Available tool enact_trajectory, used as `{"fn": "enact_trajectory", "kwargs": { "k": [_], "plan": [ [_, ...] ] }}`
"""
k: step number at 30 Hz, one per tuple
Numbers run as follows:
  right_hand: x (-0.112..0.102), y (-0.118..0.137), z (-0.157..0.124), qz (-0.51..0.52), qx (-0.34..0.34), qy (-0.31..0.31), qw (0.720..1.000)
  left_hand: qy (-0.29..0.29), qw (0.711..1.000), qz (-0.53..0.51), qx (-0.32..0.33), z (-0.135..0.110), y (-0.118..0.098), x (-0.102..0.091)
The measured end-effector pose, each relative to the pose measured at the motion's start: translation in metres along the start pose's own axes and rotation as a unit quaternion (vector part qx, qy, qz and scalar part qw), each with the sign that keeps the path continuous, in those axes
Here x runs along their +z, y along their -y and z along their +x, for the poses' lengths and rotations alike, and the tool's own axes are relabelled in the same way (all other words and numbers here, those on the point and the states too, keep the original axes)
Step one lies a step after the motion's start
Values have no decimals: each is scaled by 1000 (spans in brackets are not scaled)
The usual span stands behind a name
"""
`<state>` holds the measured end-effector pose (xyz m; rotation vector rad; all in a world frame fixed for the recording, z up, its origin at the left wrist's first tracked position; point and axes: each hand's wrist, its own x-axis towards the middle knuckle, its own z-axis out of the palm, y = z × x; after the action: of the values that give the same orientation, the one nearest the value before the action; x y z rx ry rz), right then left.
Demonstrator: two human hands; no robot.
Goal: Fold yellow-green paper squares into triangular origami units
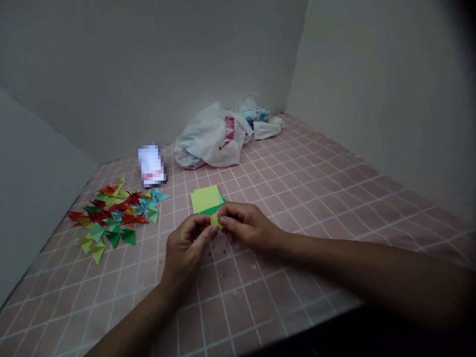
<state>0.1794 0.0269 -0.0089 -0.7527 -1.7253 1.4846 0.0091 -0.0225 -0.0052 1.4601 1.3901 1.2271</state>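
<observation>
Left hand (pixel 186 253), right hand (pixel 245 225) — pinching lime paper (pixel 215 221) (folded).

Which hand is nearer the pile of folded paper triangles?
Left. The left hand is right of the pile of folded paper triangles, not touching it; the right hand is farther right.

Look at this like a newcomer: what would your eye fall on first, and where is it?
The bright heap of folded paper triangles catches the eye first, on the left of the pink grid surface. At the centre, the left hand and right hand pinch a small yellow-green paper piece above a stack of paper squares. A crumpled white plastic bag sits at the back.
</observation>
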Motion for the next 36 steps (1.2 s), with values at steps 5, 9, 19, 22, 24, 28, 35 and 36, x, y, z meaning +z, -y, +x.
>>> {"fn": "enact_trajectory", "kwargs": {
  "k": [5,9,19,22,24,28,35,36],
  "plan": [
    [0,0,0,5,8,2,1000,-12,999,-31,18,-2,4,0],
    [-1,0,0,28,19,12,999,-23,998,-18,53,-2,4,0],
    [0,-1,2,42,28,1,999,28,992,32,118,0,1,-4],
    [0,-1,2,18,11,-21,1000,61,989,36,131,0,-5,-7],
    [0,-1,3,-4,-3,-29,1000,65,990,37,123,-1,-7,-7],
    [1,-3,3,-30,-15,-31,999,30,997,-22,74,-1,-5,-3],
    [0,-5,3,-11,-11,-27,1000,-4,996,-93,16,1,-4,3],
    [0,-4,3,-12,-7,-25,1000,-4,996,-92,12,1,-4,2]
  ]
}}
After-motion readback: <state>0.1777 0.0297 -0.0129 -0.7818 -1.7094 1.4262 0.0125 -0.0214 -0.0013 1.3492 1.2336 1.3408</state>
